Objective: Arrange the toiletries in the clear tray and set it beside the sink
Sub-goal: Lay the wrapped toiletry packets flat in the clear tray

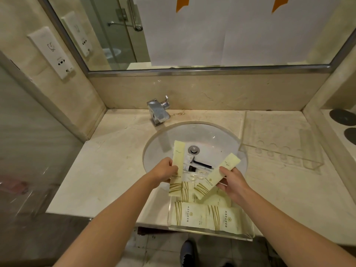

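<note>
A clear tray sits at the counter's front edge, partly over the sink. Several pale yellow toiletry packets lie in it. My left hand pinches a long yellow packet, held upright over the basin. My right hand grips a second long yellow packet, tilted to the right. Below the packets, a black razor, a small tube and other clear-wrapped items lie at the tray's far end.
A chrome faucet stands behind the basin. A second clear tray with round recesses sits on the counter right of the sink. A mirror hangs above, wall sockets at left. My shoe shows on the floor below.
</note>
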Demonstrator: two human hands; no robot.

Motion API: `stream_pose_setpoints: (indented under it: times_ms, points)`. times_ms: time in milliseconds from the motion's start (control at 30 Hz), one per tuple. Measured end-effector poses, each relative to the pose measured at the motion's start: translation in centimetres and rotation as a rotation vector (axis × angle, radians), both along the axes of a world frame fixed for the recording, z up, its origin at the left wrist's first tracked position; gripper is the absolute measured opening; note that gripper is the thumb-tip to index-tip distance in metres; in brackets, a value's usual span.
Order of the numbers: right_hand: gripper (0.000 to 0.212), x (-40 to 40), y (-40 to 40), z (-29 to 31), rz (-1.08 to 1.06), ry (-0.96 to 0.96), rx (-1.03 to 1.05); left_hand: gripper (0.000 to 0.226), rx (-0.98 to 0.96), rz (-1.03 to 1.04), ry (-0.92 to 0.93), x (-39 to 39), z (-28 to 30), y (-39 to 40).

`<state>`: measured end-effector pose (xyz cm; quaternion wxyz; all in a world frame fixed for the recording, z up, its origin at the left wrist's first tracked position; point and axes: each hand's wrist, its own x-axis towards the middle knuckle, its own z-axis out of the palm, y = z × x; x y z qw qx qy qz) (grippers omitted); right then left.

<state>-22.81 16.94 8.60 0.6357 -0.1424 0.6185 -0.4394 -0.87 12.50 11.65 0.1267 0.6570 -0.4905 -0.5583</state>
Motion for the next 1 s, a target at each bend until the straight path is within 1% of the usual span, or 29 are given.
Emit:
stream_pose_setpoints:
  times_ms: [133,200,267,333,400,467,533,633,700,800,867,933,1000]
  points:
    - [0.010,0.4,0.4,0.0,-0.071,-0.087,0.053,0.017,-0.029,0.059,0.065,0.1,0.5,0.2]
    - [0.017,0.8,0.6,0.1,-0.078,-0.133,0.076,0.020,-0.025,0.080,0.093,0.4,0.6,0.3]
    - [0.025,0.9,0.8,0.1,-0.057,-0.121,0.110,0.025,-0.025,0.097,0.097,0.7,0.5,0.4]
    - [0.037,0.6,0.7,-0.2,-0.056,-0.031,0.129,0.027,-0.030,0.113,0.092,0.9,0.3,0.4]
    - [0.041,-0.1,0.4,-0.9,-0.080,0.117,0.136,0.026,-0.061,0.106,0.058,1.1,0.2,0.3]
    - [0.031,-0.8,0.2,-1.5,-0.058,0.276,0.129,0.025,-0.090,0.099,0.034,1.3,0.0,0.2]
    - [0.019,-1.4,0.2,-1.9,0.038,0.442,0.113,0.023,-0.093,0.117,0.043,1.4,-0.2,0.1]
    - [0.024,-1.7,0.7,-1.9,0.157,0.678,0.116,0.018,-0.097,0.143,0.062,1.5,-0.5,-0.2]
    - [0.023,-1.8,1.0,-2.2,0.243,0.791,0.138,0.023,-0.100,0.150,0.074,1.4,-0.6,-0.3]
    - [0.018,-1.8,1.4,-2.5,0.345,0.923,0.165,0.030,-0.092,0.145,0.101,1.2,-0.7,-0.5]
    - [0.016,-1.8,1.4,-2.5,0.386,0.980,0.158,0.024,-0.077,0.159,0.116,1.0,-1.0,-0.6]
    - [0.013,-1.7,1.2,-2.5,0.418,0.980,0.136,0.017,-0.060,0.152,0.127,0.7,-1.1,-0.7]
    - [0.013,-1.6,1.1,-2.5,0.439,0.952,0.112,0.017,-0.055,0.103,0.125,0.4,-1.1,-0.7]
